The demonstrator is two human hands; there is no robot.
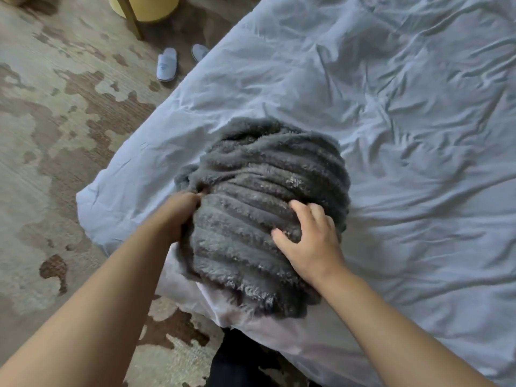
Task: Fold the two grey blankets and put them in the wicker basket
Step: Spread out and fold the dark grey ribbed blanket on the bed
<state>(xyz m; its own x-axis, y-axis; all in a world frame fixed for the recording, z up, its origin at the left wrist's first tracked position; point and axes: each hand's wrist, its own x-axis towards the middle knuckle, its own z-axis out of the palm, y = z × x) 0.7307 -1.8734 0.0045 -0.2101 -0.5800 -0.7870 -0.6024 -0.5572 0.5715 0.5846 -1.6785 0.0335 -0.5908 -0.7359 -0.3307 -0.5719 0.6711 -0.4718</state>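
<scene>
wrinkled pale bed (405, 113) fills the right of the frame, patterned carpet (55, 129) the left. one grey blanket (268, 208) sits bunched at centre, near the bed's corner. left hand (178, 210) is tucked under its left side, fingers hidden, so i cannot tell their state; right hand (310, 241) presses on top, fingers spread. no basket or second blanket in view. lifted like this, the loose bundle could unroll or slide onto the carpet.

One grey blanket (268, 208) lies bundled near the bed's (418, 135) front left corner. Two hands rest on it: the left hand (178, 210) and the right hand (310, 241). Two white slippers (167, 64) sit on one patterned carpet (55, 121).
</scene>
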